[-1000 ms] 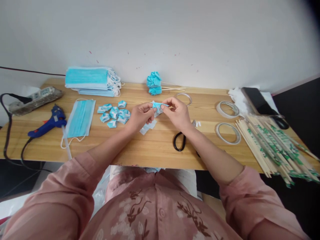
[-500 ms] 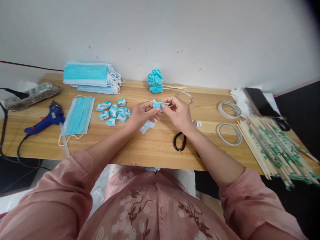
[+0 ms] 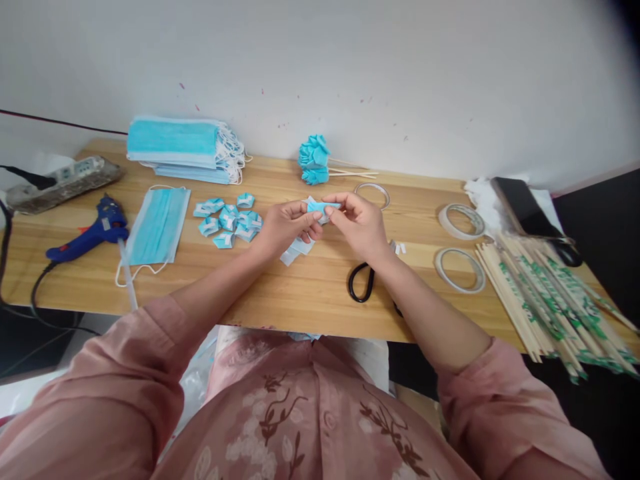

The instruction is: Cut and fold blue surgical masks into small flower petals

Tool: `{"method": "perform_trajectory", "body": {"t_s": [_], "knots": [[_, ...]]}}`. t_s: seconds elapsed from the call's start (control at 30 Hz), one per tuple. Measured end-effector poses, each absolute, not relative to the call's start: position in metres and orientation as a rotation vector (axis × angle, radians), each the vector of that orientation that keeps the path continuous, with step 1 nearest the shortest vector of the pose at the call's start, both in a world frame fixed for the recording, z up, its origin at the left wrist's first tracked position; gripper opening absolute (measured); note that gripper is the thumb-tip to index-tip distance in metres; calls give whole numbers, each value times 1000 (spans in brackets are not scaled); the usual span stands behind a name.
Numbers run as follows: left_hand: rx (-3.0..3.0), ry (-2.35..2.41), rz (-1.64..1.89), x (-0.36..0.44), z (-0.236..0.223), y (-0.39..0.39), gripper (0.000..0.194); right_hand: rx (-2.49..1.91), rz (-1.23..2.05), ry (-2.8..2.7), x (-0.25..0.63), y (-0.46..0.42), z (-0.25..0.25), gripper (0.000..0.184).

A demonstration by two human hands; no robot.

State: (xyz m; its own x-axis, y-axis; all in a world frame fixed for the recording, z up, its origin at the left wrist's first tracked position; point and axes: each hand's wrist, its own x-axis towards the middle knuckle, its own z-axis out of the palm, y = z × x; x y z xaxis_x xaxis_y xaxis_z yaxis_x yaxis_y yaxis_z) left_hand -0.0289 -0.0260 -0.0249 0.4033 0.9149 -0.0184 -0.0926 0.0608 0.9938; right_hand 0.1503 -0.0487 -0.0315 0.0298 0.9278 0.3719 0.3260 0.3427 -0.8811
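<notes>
Between both hands is a small folded piece of blue mask fabric [image 3: 317, 207], pinched at its two ends. My left hand [image 3: 289, 229] is closed on its left side, thumb on top. My right hand [image 3: 359, 223] grips the right side between thumb and fingers. Beneath my left hand lie pale fabric pieces [image 3: 297, 250]. Several folded blue petals [image 3: 229, 219] with white strips sit to the left. Black-handled scissors [image 3: 361, 283] lie partly under my right forearm. Behind the hands rest blue fabric flowers [image 3: 314, 160] on wooden sticks.
A stack of face masks [image 3: 175, 143], a single mask [image 3: 159, 227], a blue glue gun [image 3: 95, 230] and a power strip [image 3: 65, 183] occupy the left. On the right are tape rolls [image 3: 460, 270], wrapped chopsticks [image 3: 555, 300] and a phone [image 3: 523, 207].
The fabric piece has turned slightly so more of its blue face shows between my fingers. Both hands keep their hold in nearly the same place; the view has shifted a little.
</notes>
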Motion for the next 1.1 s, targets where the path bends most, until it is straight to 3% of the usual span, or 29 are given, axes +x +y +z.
{"method": "perform_trajectory", "body": {"t_s": [0.4, 0.77, 0.93, 1.1], "knots": [[1312, 830, 901, -28, -24, -30, 30, -1216, 725, -1562, 147, -53, -25, 16], [1086, 878, 967, -29, -15, -27, 25, -1236, 731, -1389, 160, -42, -27, 38], [1021, 860, 948, -29, -12, -28, 27, -1131, 975, -1372, 152, -45, -28, 47], [1016, 836, 911, -26, -13, -32, 26, -1144, 1023, -1362, 144, -49, -32, 41]]}}
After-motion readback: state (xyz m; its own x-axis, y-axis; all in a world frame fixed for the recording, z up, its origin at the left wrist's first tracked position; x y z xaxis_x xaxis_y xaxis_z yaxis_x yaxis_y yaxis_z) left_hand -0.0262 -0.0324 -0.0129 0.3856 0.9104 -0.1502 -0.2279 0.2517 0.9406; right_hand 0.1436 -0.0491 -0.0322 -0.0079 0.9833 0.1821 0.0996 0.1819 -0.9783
